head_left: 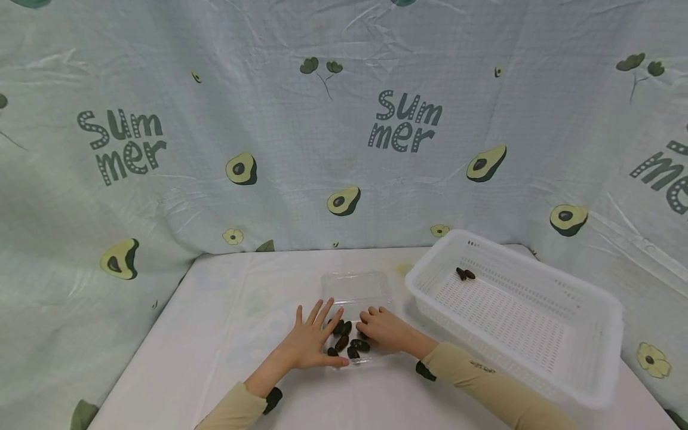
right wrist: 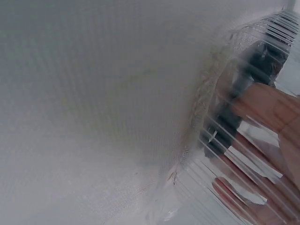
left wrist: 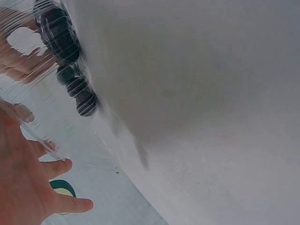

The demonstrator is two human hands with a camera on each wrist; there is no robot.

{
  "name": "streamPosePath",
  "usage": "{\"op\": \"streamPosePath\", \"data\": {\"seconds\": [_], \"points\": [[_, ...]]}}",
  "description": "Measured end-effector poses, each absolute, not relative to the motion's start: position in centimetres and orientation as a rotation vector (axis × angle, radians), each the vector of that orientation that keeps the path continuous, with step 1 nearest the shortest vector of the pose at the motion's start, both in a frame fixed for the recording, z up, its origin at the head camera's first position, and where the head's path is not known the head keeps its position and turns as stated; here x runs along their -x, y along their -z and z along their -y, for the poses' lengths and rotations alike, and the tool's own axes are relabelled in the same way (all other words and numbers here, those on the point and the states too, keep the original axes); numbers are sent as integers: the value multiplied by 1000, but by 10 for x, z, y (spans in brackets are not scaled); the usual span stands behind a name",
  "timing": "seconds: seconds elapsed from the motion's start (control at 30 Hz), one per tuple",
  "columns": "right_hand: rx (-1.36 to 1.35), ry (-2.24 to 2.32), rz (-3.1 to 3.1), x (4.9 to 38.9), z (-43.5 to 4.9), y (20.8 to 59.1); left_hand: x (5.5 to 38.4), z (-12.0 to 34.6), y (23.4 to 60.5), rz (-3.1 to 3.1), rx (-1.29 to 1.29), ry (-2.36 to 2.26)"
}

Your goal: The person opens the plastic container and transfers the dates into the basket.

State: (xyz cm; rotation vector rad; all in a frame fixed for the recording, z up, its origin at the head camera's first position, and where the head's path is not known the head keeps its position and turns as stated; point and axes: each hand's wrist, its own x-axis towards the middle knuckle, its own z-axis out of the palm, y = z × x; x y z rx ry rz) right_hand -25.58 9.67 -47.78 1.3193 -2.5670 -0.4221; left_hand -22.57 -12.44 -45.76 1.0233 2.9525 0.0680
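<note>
A clear plastic clamshell box (head_left: 371, 360) lies on the table with its lid (head_left: 355, 288) folded back. Several dark brown, glossy oval fruits that look like dates (head_left: 341, 343) lie inside it. My left hand (head_left: 309, 343) is spread along the box's left side, fingers straight, thumb at the near edge; in the left wrist view those fingers (left wrist: 56, 168) reach past the clear wall. Inside the box on the right, my right hand (head_left: 384, 329) has curled fingers and pinches a date (right wrist: 222, 136), seen blurred through the ribbed wall. The fingertips are partly hidden.
A white perforated plastic basket (head_left: 593, 352) stands to the right, with a few dark dates (head_left: 465, 274) near its far left corner. The white table (head_left: 215, 334) meets a printed curtain (head_left: 290, 131) at the back and sides.
</note>
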Motion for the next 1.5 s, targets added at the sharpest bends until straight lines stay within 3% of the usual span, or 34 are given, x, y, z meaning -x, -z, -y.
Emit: {"op": "streamPosePath", "data": {"seconds": [0.7,1.5], "points": [[-1291,366,2384,252,-115,455,228,126,456,-2958,-1029,-82],[-1221,211,2260,232,-190,372,227,126,458,-2953,-1030,-84]]}}
